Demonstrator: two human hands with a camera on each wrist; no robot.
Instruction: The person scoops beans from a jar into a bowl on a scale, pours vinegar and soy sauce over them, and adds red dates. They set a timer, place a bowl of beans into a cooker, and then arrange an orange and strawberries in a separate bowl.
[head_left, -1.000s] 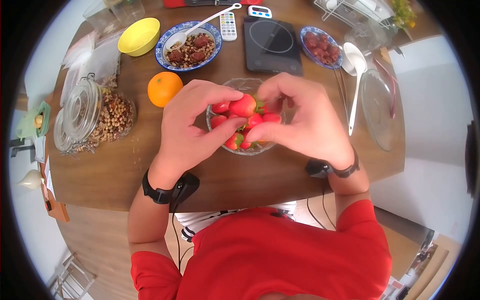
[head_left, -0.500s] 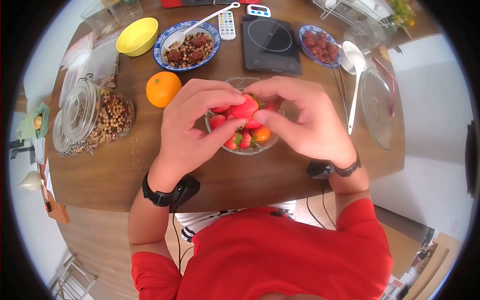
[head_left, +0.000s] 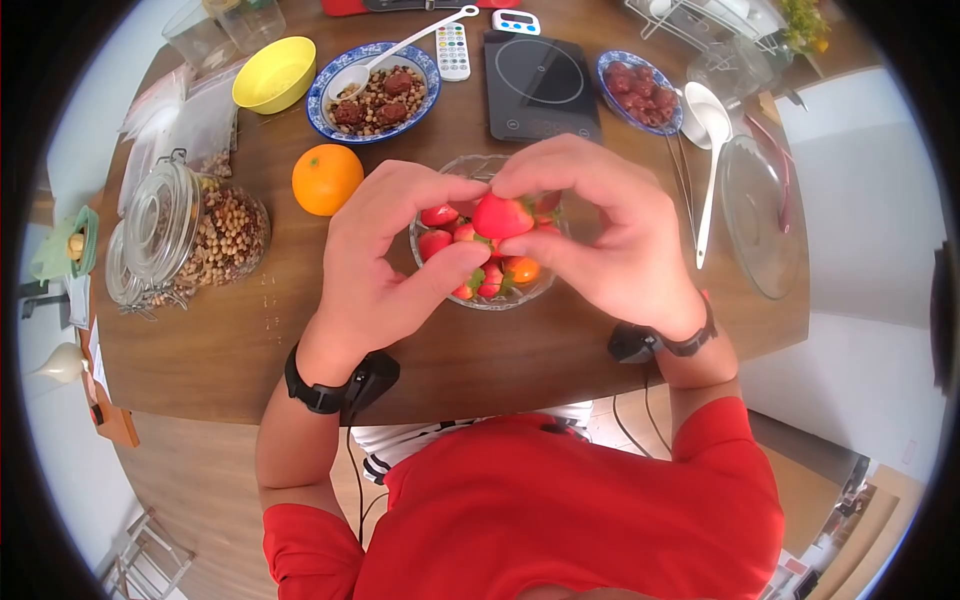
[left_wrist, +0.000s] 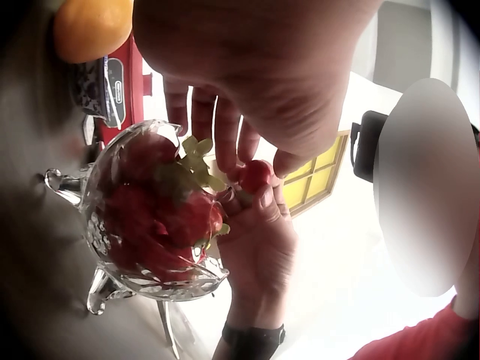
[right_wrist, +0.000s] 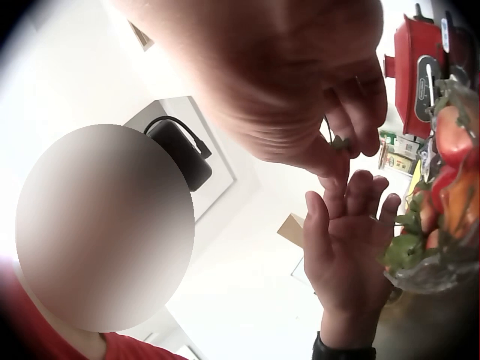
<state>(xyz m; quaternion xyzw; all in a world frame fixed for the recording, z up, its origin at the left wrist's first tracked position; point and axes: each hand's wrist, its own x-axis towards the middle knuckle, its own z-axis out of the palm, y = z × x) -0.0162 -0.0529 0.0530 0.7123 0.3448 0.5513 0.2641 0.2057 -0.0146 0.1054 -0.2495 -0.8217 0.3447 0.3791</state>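
Both hands meet above a cut-glass bowl (head_left: 545,287) of strawberries, which also holds a small orange fruit (head_left: 522,268). Between them is a red strawberry (head_left: 502,216) with green leaves toward the right. My right hand (head_left: 615,230) pinches it between forefinger and thumb. From the other side, my left hand (head_left: 385,250) has its forefinger and thumb tips at the fruit's edges. In the left wrist view the strawberry (left_wrist: 256,175) sits between the fingertips of both hands. The right wrist view hides most of it behind the right hand; a green leaf (right_wrist: 340,142) shows.
Left of the bowl are an orange (head_left: 328,180) and a glass jar (head_left: 225,235) of mixed beans. Behind stand a blue-rimmed bowl (head_left: 430,100) with a white spoon, a yellow bowl (head_left: 275,75) and a black hotplate (head_left: 545,85). A white ladle (head_left: 708,180) lies right.
The strawberry has turned and shifted slightly right. My right hand has come in to pinch it, and the left finger and thumb have spread a little. The small orange fruit has come into view.
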